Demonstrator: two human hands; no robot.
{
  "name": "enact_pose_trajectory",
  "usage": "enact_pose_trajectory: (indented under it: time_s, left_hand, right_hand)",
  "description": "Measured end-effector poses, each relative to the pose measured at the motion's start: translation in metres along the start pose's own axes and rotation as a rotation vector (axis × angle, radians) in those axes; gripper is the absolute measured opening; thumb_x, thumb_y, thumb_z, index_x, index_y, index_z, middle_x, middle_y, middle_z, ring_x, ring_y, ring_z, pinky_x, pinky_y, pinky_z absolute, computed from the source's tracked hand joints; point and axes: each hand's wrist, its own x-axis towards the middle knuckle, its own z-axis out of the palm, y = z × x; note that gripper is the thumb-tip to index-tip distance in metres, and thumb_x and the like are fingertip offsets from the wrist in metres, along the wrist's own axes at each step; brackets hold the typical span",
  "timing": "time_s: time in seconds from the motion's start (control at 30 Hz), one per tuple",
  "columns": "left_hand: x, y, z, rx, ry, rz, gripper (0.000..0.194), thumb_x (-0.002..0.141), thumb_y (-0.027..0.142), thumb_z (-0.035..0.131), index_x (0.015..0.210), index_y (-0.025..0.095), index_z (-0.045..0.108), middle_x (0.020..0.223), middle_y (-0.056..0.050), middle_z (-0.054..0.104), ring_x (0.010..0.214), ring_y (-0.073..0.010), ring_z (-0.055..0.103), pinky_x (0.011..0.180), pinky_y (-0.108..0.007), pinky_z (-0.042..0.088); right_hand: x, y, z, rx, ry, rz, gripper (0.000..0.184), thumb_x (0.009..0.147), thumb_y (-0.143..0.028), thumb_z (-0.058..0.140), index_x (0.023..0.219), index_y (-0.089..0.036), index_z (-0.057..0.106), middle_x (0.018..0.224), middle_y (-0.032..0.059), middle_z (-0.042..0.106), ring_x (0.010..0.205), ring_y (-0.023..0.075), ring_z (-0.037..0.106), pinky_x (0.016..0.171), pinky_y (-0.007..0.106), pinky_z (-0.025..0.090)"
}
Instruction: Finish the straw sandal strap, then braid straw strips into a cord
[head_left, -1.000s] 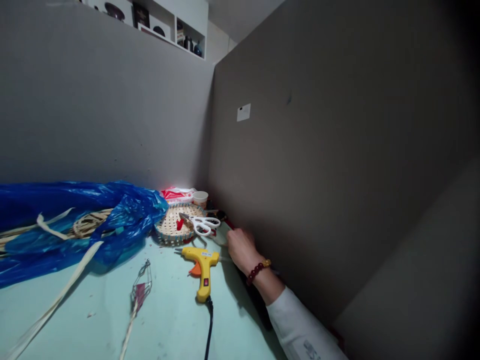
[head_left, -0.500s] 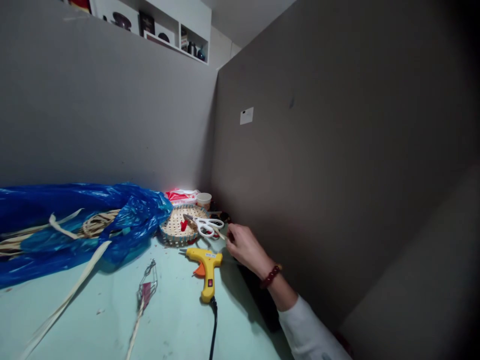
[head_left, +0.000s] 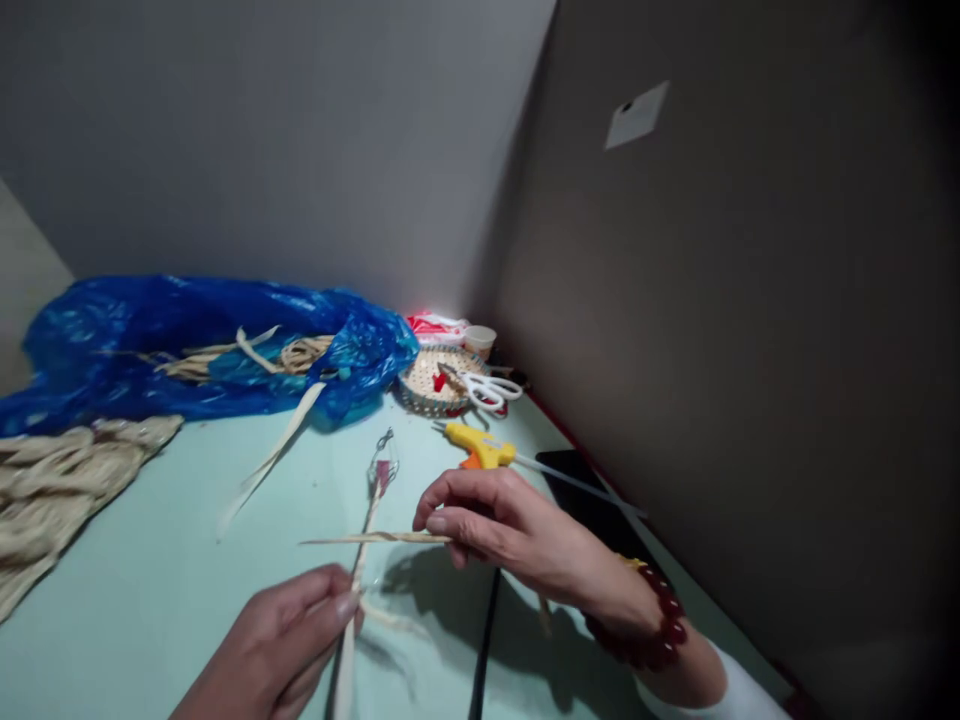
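My right hand point(head_left: 510, 530) hovers over the pale green table point(head_left: 150, 560), fingers pinched on a thin tan straw strip point(head_left: 375, 538) that sticks out to the left. My left hand point(head_left: 277, 645) at the bottom edge is closed on the lower end of a long pale strip point(head_left: 360, 560) whose far end carries a wire-and-red-tag piece point(head_left: 381, 470). The two strips cross between my hands. A yellow glue gun point(head_left: 480, 447) lies just beyond my right hand, its black cord point(head_left: 484, 640) running toward me.
A blue plastic bag point(head_left: 187, 340) with coiled straw lies along the back wall. Woven straw point(head_left: 52, 480) sits at the left. A small woven tray point(head_left: 431, 385) holds white scissors point(head_left: 487, 388), next to a paper cup point(head_left: 480, 340). A grey partition point(head_left: 712, 300) closes the right side.
My right hand came back from beside the scissors toward me, now pinching a straw strip. My left hand entered and took the long strip. The view tipped down and left.
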Motion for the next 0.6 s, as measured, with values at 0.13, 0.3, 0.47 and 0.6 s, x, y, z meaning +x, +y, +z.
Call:
enact_pose_trajectory:
  time_s: [0.13, 0.3, 0.47, 0.6]
  left_hand:
    - [-0.006, 0.005, 0.000, -0.024, 0.005, 0.020, 0.037, 0.083, 0.053, 0.061, 0.072, 0.019, 0.052, 0.042, 0.015, 0.023, 0.037, -0.0033, 0.009, 0.037, -0.021, 0.005]
    - [-0.010, 0.007, 0.003, 0.004, 0.036, 0.016, 0.032, 0.087, 0.048, 0.056, 0.073, 0.019, 0.051, 0.050, 0.013, 0.021, 0.043, -0.0061, 0.011, 0.040, -0.022, 0.009]
    - [-0.013, 0.007, 0.003, -0.007, 0.037, 0.004, 0.032, 0.087, 0.050, 0.056, 0.077, 0.019, 0.054, 0.053, 0.012, 0.022, 0.045, -0.0068, 0.011, 0.041, -0.023, 0.008]
    - [-0.013, 0.007, 0.002, -0.085, 0.015, -0.031, 0.032, 0.083, 0.050, 0.060, 0.077, 0.019, 0.055, 0.053, 0.012, 0.021, 0.045, -0.0059, 0.010, 0.042, -0.022, 0.006]
  right_hand:
    - [-0.004, -0.005, 0.014, -0.123, -0.105, 0.045, 0.012, 0.098, -0.020, 0.039, 0.101, -0.020, 0.050, 0.079, -0.0020, 0.059, 0.063, 0.0095, 0.053, 0.062, 0.021, 0.041]
    - [-0.004, -0.010, 0.024, -0.242, -0.009, 0.032, 0.010, 0.097, -0.018, 0.038, 0.095, -0.021, 0.047, 0.082, -0.0017, 0.055, 0.072, 0.0119, 0.049, 0.066, 0.023, 0.041]
    - [-0.002, -0.009, 0.024, -0.241, 0.022, 0.023, 0.026, 0.102, -0.037, 0.040, 0.091, -0.023, 0.058, 0.077, -0.0037, 0.056, 0.071, 0.0111, 0.051, 0.067, 0.022, 0.039]
    - [-0.004, -0.005, 0.020, -0.319, -0.051, -0.016, 0.028, 0.099, -0.035, 0.046, 0.078, -0.021, 0.057, 0.065, -0.0042, 0.051, 0.059, 0.0100, 0.046, 0.056, 0.022, 0.034]
